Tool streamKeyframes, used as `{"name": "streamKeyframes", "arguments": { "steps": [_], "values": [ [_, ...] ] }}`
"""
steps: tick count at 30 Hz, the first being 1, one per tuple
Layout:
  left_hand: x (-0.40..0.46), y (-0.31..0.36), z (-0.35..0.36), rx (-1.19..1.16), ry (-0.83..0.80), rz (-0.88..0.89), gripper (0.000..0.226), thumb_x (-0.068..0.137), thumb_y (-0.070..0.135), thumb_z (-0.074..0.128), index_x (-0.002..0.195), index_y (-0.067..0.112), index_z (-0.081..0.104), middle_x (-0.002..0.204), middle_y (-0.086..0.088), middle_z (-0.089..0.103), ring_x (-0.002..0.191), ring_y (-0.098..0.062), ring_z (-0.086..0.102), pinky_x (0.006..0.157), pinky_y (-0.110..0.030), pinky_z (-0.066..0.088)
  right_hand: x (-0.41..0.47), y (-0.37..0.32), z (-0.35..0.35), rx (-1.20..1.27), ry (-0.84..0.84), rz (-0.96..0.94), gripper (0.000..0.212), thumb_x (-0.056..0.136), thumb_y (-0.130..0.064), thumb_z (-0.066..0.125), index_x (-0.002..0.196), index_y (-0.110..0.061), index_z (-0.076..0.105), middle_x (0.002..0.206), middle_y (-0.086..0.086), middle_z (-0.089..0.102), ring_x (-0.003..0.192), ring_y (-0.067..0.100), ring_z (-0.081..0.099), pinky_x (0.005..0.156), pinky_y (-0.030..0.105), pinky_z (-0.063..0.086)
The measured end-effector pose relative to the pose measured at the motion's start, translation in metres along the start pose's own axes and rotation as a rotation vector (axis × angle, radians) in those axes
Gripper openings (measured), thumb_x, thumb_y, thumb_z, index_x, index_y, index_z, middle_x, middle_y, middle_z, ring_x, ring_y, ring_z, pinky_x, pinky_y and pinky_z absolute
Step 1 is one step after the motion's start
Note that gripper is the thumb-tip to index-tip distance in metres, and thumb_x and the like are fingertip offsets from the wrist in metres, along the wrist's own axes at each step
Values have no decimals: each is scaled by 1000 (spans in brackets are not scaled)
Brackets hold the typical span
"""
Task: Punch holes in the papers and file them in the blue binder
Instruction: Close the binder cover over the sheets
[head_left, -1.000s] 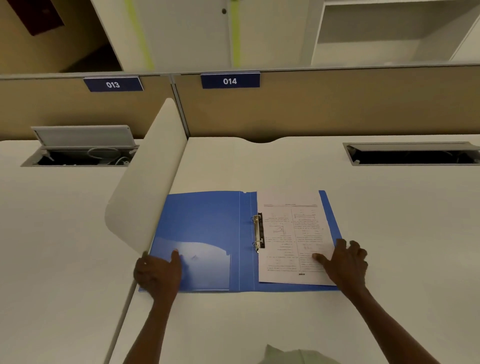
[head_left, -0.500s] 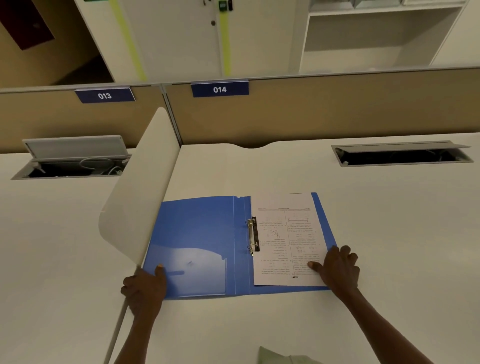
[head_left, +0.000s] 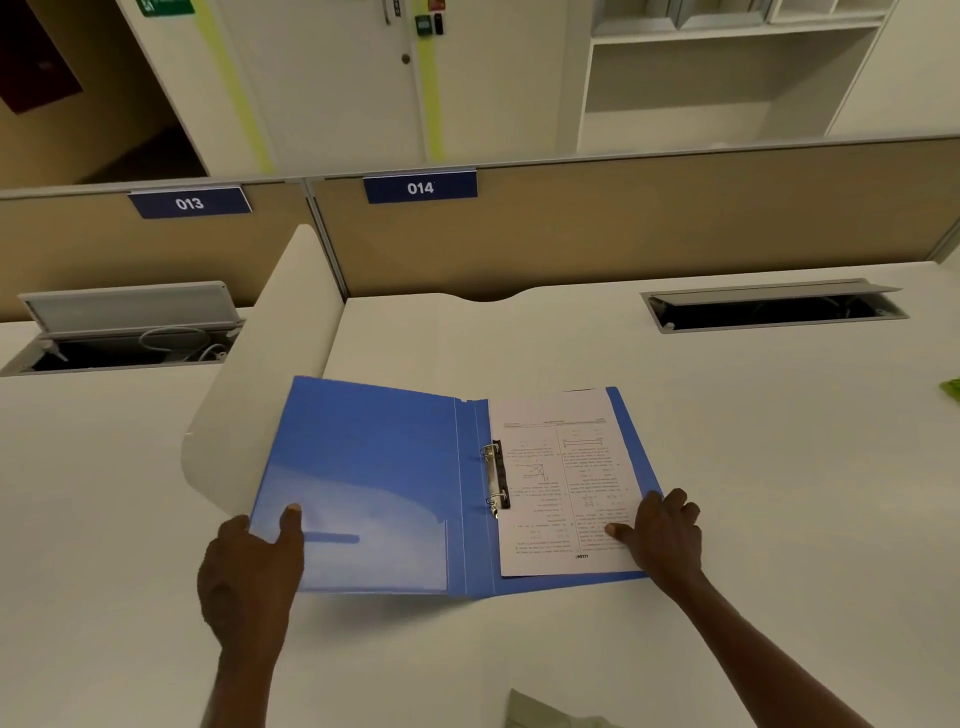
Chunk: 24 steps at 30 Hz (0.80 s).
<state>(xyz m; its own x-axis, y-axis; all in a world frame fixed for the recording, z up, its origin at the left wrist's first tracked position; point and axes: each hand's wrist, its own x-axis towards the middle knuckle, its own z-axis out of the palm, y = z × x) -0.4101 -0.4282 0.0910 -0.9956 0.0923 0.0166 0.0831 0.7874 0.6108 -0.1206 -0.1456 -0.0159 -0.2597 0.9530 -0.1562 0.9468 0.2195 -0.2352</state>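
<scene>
The blue binder (head_left: 374, 467) lies open on the white desk (head_left: 753, 467). Its left cover is lifted off the desk and tilted upward. My left hand (head_left: 249, 566) grips that cover's lower left edge, thumb on the clear inner pocket. Printed papers (head_left: 563, 483) sit on the right half, threaded on the two metal rings (head_left: 493, 480). My right hand (head_left: 665, 535) rests on the papers' lower right corner and the binder's edge, thumb on the sheet, fingers spread.
A white rounded divider panel (head_left: 249, 395) stands just left of the binder. An open cable tray (head_left: 774, 309) is set in the desk at the back right, another (head_left: 130, 338) on the neighbouring desk. A green object (head_left: 951, 388) peeks in at the right edge.
My left hand has slid to the left cover's edge and raised that cover off the desk. The right hand has stayed on the papers. The view has tilted upward.
</scene>
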Motion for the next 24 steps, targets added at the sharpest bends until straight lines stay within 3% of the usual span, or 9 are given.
{"name": "streamKeyframes", "arguments": {
  "steps": [3, 8, 11, 13, 16, 18, 20, 22, 24],
  "values": [
    [-14, 26, -31, -139, 39, 127, 38, 87, 45, 61, 100, 9, 65, 95, -10, 69, 86, -32, 61, 77, -37, 43, -1, 1, -1, 3, 7, -3, 66, 77, -55, 68, 118, -8, 45, 121, 13, 46, 111, 28, 47, 87, 37, 48],
    [-32, 68, -56, -394, -103, 198, 22, 87, 46, 60, 93, 28, 71, 81, 17, 70, 77, -7, 63, 76, -33, 47, -3, 5, -1, 7, 3, -16, 67, 77, -56, 67, 120, -9, 46, 121, 13, 47, 110, 27, 46, 86, 34, 47],
    [-46, 91, -41, -712, -334, 187, 16, 92, 34, 56, 89, 28, 71, 83, 10, 76, 77, -10, 72, 75, -35, 52, -2, 9, 0, 56, -29, -20, 68, 77, -54, 69, 122, -9, 46, 122, 13, 46, 113, 28, 43, 89, 35, 45],
    [-59, 102, -16, -799, -471, 172, 18, 94, 28, 54, 90, 27, 72, 87, 8, 77, 78, -11, 73, 77, -38, 52, 0, 14, 0, 134, -23, -20, 58, 81, -46, 69, 120, -7, 50, 120, 14, 49, 113, 30, 44, 91, 36, 41],
    [-78, 110, 32, -685, -567, 251, 22, 92, 40, 55, 106, 31, 69, 101, 9, 75, 87, -8, 71, 81, -34, 54, 5, 21, -6, 320, 23, -18, 32, 92, -36, 58, 95, -4, 62, 99, 17, 62, 102, 36, 55, 89, 41, 40],
    [-89, 108, 66, -532, -578, 324, 42, 88, 51, 56, 124, 31, 61, 115, 13, 68, 99, -5, 65, 80, -19, 50, 8, 25, -16, 535, -14, 64, 44, 98, -39, 44, 74, -5, 59, 82, 18, 63, 86, 37, 61, 79, 45, 47],
    [-96, 104, 95, -411, -614, 353, 58, 85, 58, 55, 134, 27, 52, 121, 12, 61, 112, -12, 59, 85, -19, 46, 10, 27, -28, 781, -95, 214, 55, 100, -47, 34, 93, -1, 64, 94, 18, 65, 93, 36, 61, 81, 40, 46],
    [-99, 98, 122, -268, -651, 416, 68, 83, 63, 52, 137, 22, 46, 135, 2, 55, 123, -23, 52, 99, -34, 46, 14, 34, -37, 1005, -216, 348, 64, 97, -56, 29, 118, -3, 59, 110, 12, 60, 106, 33, 57, 91, 41, 43],
    [-99, 90, 144, -84, -642, 460, 70, 85, 62, 52, 142, 24, 39, 146, -4, 41, 130, -28, 44, 105, -42, 41, 17, 42, -47, 1160, -313, 389, 70, 94, -63, 26, 121, -7, 57, 112, 11, 62, 108, 32, 58, 94, 43, 44]
  ]
}}
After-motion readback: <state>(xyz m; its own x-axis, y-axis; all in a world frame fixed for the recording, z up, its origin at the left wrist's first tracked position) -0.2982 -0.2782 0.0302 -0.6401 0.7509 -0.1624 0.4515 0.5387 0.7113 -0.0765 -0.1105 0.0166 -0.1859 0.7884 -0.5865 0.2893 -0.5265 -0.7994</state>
